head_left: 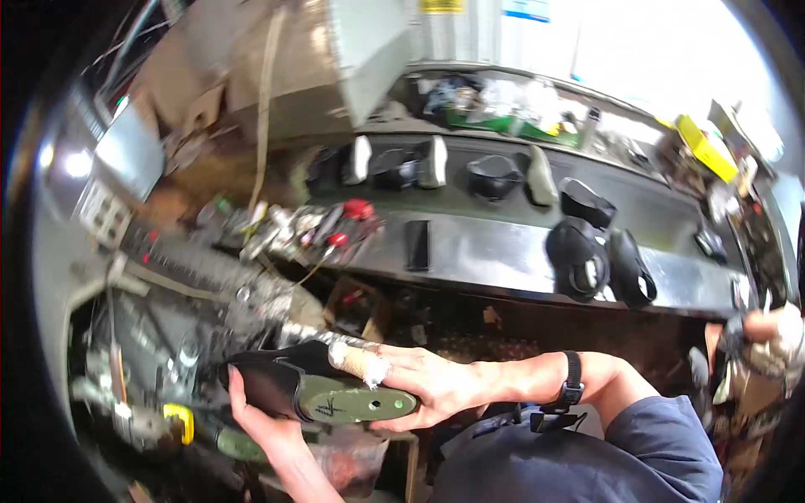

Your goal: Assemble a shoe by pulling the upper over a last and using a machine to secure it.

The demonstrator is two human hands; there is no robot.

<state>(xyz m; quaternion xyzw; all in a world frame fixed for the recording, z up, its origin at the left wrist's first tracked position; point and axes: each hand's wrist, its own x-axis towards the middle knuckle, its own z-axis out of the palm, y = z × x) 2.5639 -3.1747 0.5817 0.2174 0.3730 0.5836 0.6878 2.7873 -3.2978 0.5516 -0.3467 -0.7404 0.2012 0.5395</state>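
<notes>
Between my hands is a green shoe last (360,405) with a black shoe upper (267,386) over its toe end, lying on its side near the lower middle. My left hand (262,423) cups the upper from below at the toe end, thumb up along its side. At the heel end my right hand (428,377) is closed round the last, with fingers over its top and the rest below. A tan wrapping (360,364) with frayed white edges covers one finger of that hand. The palm side of both grips is hidden.
A long metal bench (495,243) beyond carries black uppers (579,260), pale lasts (541,176) and a dark flat rectangular object (418,245). Red-headed tools (356,210) lie cluttered at its left end. Blurred machinery (168,335) with a yellow curved part (180,422) stands close on my left.
</notes>
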